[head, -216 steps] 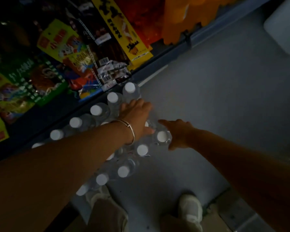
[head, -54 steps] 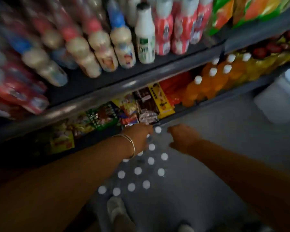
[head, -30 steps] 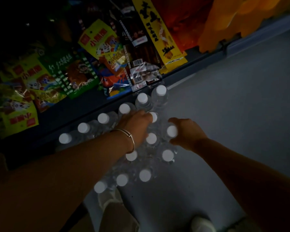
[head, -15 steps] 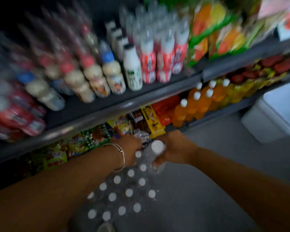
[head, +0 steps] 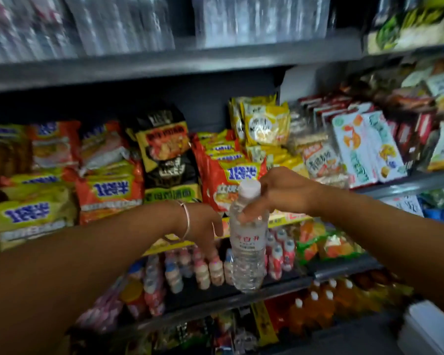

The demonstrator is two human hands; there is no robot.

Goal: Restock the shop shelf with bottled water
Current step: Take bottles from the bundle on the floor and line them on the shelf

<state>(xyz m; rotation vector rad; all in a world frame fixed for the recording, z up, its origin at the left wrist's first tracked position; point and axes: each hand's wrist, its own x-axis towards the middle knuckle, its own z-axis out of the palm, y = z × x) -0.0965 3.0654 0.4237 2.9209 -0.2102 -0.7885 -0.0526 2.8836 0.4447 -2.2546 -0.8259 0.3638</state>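
My right hand [head: 280,192] grips a clear water bottle [head: 248,248] by its shoulder, just under the white cap. The bottle hangs upright in mid-air in front of the shelves, at the height of the noodle shelf's front edge. My left hand [head: 205,226], with a thin bangle on the wrist, hangs just left of the bottle with fingers loosely down and nothing in it. On the top shelf stand blurred clear packs [head: 262,19] that look like wrapped bottles. The water pack on the floor is out of view.
Instant-noodle packets [head: 108,185] fill the middle shelf, with snack boxes [head: 364,147] to the right. Below are small yoghurt-drink bottles [head: 190,270], then orange drink bottles [head: 323,303]. A white bin [head: 431,329] stands at the lower right on the floor.
My right hand has pulled one bottle out of the floor pack and lifted it to shelf height. My view has swung up from the floor to the shelves. My left hand came off the pack.
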